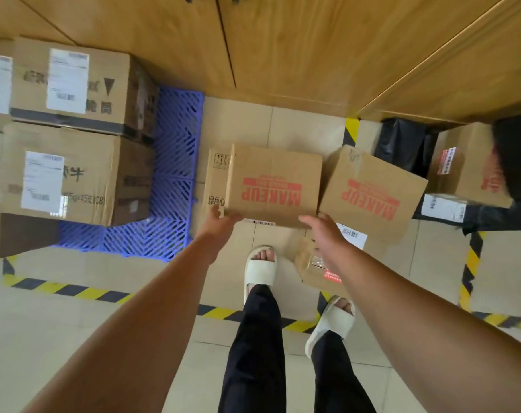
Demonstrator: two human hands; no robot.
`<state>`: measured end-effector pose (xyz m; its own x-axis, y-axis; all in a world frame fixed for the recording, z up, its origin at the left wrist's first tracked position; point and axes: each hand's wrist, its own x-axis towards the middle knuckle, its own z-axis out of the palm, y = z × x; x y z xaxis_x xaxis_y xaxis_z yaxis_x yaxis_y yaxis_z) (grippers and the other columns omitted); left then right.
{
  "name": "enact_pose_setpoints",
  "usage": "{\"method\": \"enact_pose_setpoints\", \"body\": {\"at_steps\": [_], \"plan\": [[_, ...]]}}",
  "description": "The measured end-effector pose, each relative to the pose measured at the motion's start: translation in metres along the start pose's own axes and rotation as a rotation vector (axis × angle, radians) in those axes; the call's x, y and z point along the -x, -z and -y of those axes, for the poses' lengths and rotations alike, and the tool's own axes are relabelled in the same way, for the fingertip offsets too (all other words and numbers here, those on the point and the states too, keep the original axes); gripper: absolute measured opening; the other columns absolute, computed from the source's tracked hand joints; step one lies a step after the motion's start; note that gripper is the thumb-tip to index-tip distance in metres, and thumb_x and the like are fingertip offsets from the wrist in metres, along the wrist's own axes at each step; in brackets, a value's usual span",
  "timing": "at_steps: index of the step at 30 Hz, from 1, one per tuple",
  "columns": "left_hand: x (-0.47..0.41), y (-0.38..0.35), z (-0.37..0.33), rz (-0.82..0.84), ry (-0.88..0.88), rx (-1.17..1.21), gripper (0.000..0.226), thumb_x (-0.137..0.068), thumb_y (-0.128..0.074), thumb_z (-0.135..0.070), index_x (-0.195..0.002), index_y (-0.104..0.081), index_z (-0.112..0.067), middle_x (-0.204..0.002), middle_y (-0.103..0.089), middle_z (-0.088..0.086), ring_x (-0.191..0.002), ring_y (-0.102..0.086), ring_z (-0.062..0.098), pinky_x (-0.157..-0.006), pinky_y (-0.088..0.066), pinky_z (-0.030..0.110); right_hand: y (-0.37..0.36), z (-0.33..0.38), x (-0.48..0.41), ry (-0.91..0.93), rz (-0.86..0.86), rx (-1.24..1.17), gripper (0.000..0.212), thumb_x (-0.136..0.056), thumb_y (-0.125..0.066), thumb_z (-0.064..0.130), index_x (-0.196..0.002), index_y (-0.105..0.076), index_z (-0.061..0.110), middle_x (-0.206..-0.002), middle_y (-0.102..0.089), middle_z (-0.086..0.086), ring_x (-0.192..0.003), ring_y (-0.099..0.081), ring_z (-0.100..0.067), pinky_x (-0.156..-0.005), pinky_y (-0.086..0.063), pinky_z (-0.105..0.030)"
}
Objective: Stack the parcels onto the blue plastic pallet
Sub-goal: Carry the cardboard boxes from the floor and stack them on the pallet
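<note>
Currently, the left hand [220, 218] clamps the near-left corner of the MAKEUP box [275, 186]. The right hand [321, 231] sets its thumb on the near-right edge; its fingers are hidden beneath, so its grip cannot be told. The box sits just right of the blue pallet [176, 162], whose right and near strips lie bare beside the stacked cartons [74, 129] with white labels. A second MAKEUP box [372, 193] lies tilted, close against the first box's right edge. The first box's side face reads "绿色心". Hazard tape [68, 289] borders the floor.
</note>
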<state>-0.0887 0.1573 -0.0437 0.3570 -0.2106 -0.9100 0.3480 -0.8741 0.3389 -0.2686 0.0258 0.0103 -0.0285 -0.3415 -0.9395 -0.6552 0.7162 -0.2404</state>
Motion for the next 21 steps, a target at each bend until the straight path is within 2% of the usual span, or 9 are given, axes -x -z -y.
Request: {"method": "enact_pose_setpoints", "body": {"at_steps": [2,4,8,10,12,14,16,18,21], "plan": [[-0.004,-0.004,-0.001,0.05,0.001,0.045,0.053,-0.088,-0.063,-0.025,-0.137,-0.048,-0.011,-0.129,-0.058,0.005,-0.113,-0.051,0.021,-0.099,-0.039,0.037,-0.007,0.003,-0.005,-0.039,-0.011,-0.016,0.06,-0.091,-0.063,0.04,-0.143,-0.042,0.018,-0.138,-0.05,-0.004,-0.121,-0.049,-0.025,-0.106,-0.042,-0.046],[-0.001,-0.003,-0.005,0.071,-0.002,0.08,0.047,-0.09,-0.061,-0.022,-0.135,-0.05,-0.014,-0.129,-0.056,0.004,-0.113,-0.048,0.021,-0.098,-0.037,0.037,-0.011,0.005,-0.002,-0.046,-0.013,-0.027,0.059,-0.091,-0.063,0.04,-0.142,-0.042,0.018,-0.131,-0.049,-0.002,-0.12,-0.048,-0.025,-0.104,-0.042,-0.045],[0.032,0.015,-0.016,-0.038,-0.049,0.182,0.05,-0.092,-0.053,-0.02,-0.141,-0.049,-0.021,-0.13,-0.054,0.001,-0.12,-0.047,0.021,-0.096,-0.034,0.034,-0.006,0.013,0.026,-0.005,-0.012,-0.06,0.03,-0.093,-0.062,0.032,-0.121,-0.052,0.023,-0.113,-0.058,0.006,-0.104,-0.049,-0.019,-0.091,-0.039,-0.036],[0.063,0.029,-0.025,-0.064,-0.07,0.231,0.039,-0.093,-0.049,-0.02,-0.13,-0.058,-0.017,-0.117,-0.061,0.004,-0.111,-0.051,0.025,-0.091,-0.038,0.038,0.0,0.024,0.055,0.034,-0.006,-0.123,0.023,-0.097,-0.059,0.029,-0.119,-0.053,0.026,-0.097,-0.054,0.017,-0.097,-0.049,-0.014,-0.09,-0.039,-0.035],[0.1,0.044,-0.034,-0.069,-0.106,0.281,0.025,-0.092,-0.047,-0.022,-0.108,-0.067,-0.018,-0.104,-0.065,0.005,-0.1,-0.054,0.027,-0.083,-0.041,0.038,0.009,0.035,0.088,0.056,-0.01,-0.178,0.02,-0.098,-0.057,0.03,-0.117,-0.057,0.026,-0.094,-0.052,0.021,-0.091,-0.05,-0.01,-0.087,-0.038,-0.035],[0.141,0.06,-0.044,-0.068,-0.136,0.35,0.022,-0.092,-0.047,-0.025,-0.098,-0.067,-0.02,-0.097,-0.066,0.001,-0.096,-0.057,0.024,-0.079,-0.043,0.036,0.018,0.047,0.127,0.072,0.005,-0.207,0.016,-0.096,-0.058,0.033,-0.111,-0.062,0.028,-0.1,-0.059,0.017,-0.095,-0.053,-0.009,-0.088,-0.04,-0.036],[0.182,0.075,-0.053,-0.043,-0.153,0.418,0.031,-0.09,-0.048,-0.035,-0.112,-0.067,-0.025,-0.105,-0.07,-0.002,-0.104,-0.062,0.022,-0.087,-0.047,0.039,0.027,0.059,0.169,0.107,0.043,-0.226,0.034,-0.087,-0.063,0.043,-0.119,-0.064,0.032,-0.12,-0.064,0.01,-0.111,-0.056,-0.011,-0.097,-0.043,-0.04],[0.222,0.085,-0.057,-0.03,-0.172,0.452,0.038,-0.092,-0.049,-0.04,-0.127,-0.062,-0.031,-0.119,-0.068,-0.005,-0.115,-0.06,0.019,-0.098,-0.045,0.043,0.035,0.065,0.208,0.158,0.062,-0.186,0.056,-0.082,-0.064,0.048,-0.136,-0.055,0.036,-0.142,-0.055,0.011,-0.13,-0.049,-0.015,-0.109,-0.036,-0.046],[0.281,0.091,-0.057,-0.019,-0.252,0.427,0.035,-0.101,-0.043,-0.03,-0.132,-0.058,-0.036,-0.123,-0.067,-0.01,-0.117,-0.059,0.014,-0.095,-0.046,0.037,0.048,0.068,0.26,0.25,0.086,-0.162,0.052,-0.092,-0.058,0.044,-0.143,-0.047,0.04,-0.146,-0.048,0.015,-0.134,-0.043,-0.014,-0.112,-0.032,-0.044]]}}
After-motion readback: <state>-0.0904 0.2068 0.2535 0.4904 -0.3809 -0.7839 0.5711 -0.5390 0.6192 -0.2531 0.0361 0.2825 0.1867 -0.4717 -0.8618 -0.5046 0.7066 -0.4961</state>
